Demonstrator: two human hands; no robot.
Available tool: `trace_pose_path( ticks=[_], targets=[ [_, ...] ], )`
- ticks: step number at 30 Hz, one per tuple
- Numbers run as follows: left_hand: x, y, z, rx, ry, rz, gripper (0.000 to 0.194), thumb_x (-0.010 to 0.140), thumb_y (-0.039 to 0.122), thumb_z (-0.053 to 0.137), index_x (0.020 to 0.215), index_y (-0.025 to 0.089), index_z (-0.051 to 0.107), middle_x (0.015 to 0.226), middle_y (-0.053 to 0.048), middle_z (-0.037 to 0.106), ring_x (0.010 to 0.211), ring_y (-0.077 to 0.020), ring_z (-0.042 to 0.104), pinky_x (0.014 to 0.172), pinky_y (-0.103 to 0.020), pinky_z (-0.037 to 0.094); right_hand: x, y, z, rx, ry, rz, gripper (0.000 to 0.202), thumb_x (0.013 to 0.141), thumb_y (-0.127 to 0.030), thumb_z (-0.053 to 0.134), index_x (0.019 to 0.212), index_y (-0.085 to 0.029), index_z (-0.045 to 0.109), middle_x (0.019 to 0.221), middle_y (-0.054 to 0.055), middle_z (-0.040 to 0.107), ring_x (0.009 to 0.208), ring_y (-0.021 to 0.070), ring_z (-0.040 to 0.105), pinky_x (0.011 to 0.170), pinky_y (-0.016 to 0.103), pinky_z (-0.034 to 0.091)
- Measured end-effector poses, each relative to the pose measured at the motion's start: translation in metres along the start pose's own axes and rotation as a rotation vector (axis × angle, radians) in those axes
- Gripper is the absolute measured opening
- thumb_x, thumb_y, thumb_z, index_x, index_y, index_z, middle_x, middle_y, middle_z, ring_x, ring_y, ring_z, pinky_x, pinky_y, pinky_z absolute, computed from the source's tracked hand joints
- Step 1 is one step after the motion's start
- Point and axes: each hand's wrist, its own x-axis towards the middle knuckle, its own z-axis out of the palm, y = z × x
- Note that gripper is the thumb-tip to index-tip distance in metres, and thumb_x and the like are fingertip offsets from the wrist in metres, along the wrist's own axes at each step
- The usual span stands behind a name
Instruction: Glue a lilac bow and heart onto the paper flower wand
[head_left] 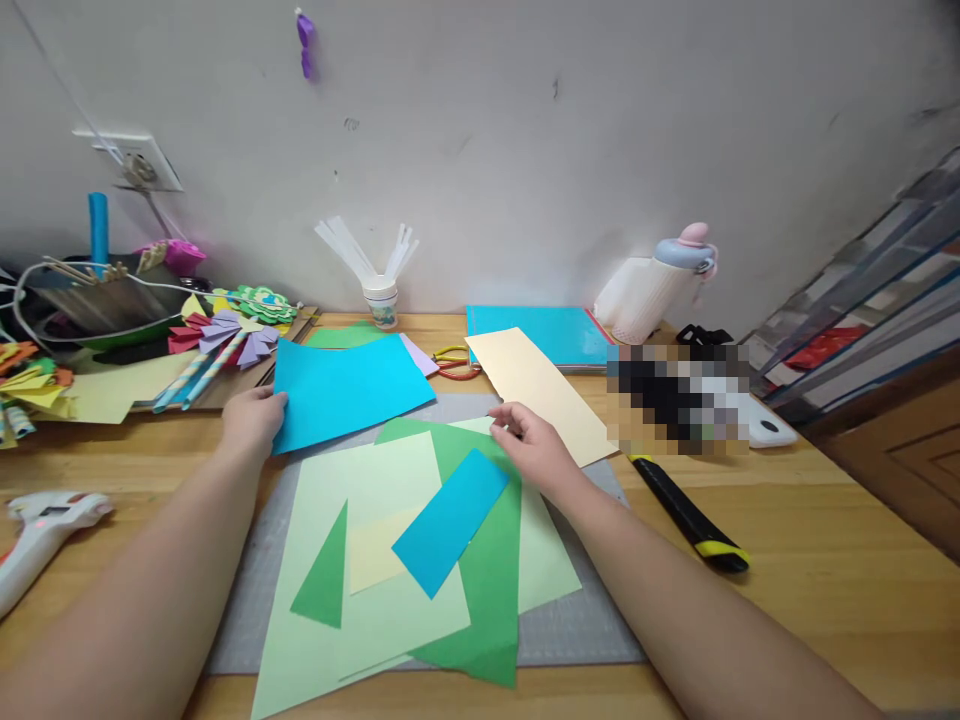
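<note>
At left, my left hand [255, 418] pinches the left edge of a blue sheet of paper [349, 390], which tilts up off the table. My right hand [529, 445] is closed, fingertips curled together at the top edges of a green sheet [491, 560] and a pale green sheet [544, 570] under it; what lies between the fingertips is hidden. Between my arms, another pale green sheet [300, 640] overlaps the green one. On the pile rest a small blue rectangle [451, 522], a green paper triangle [326, 585] and a cream paper piece [371, 555].
A grey cutting mat [592, 640] lies beneath the papers. Right of it are a cream sheet [540, 385] and a black-and-yellow utility knife [694, 520]. Scissors [456, 365], a cup of white strips [382, 305] and a bottle [660, 295] stand behind. A glue gun [45, 535] lies left.
</note>
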Motion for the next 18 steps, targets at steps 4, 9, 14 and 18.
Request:
trace_pose_path(
  ticks=[4,9,14,18],
  targets=[
    [-0.035,0.031,-0.011,0.109,0.079,0.152,0.053,0.086,0.034,0.049,0.131,0.009,0.040,0.135,-0.017,0.041,0.130,-0.0367,0.029,0.106,-0.054,0.023,-0.011,-0.008,0.002,-0.331,-0.116,-0.161,0.038,0.072,-0.035,0.067,0.108,-0.022,0.061,0.100,0.007,0.063,0.094,0.0234,0.052,0.082,0.038,0.037],
    [-0.110,0.059,0.001,0.109,-0.526,0.461,0.035,0.075,0.050,0.057,0.098,0.024,0.062,0.106,-0.005,0.061,0.100,-0.0251,0.056,0.087,-0.037,0.045,-0.019,-0.013,0.005,-0.782,-0.230,-0.214,0.079,0.057,-0.053,0.077,0.125,-0.022,0.051,0.111,0.012,0.059,0.104,0.0313,0.049,0.087,0.044,0.032],
    [-0.158,0.061,0.017,0.115,-0.722,0.503,0.050,0.065,0.045,0.068,0.109,0.025,0.055,0.115,-0.008,0.054,0.110,-0.0276,0.049,0.092,-0.040,0.042,-0.020,-0.011,0.008,-0.785,-0.298,-0.153,0.083,0.056,-0.048,0.079,0.129,-0.025,0.047,0.107,0.010,0.061,0.101,0.0308,0.052,0.086,0.044,0.032],
    [-0.158,0.056,0.020,0.085,-0.699,0.524,0.051,0.064,0.047,0.070,0.107,0.025,0.054,0.114,-0.008,0.054,0.110,-0.0286,0.049,0.091,-0.040,0.042,-0.022,-0.015,0.007,-0.672,-0.335,-0.155,0.060,0.063,-0.034,0.076,0.119,-0.023,0.055,0.107,0.009,0.063,0.101,0.0289,0.053,0.087,0.043,0.033]
  ],
)
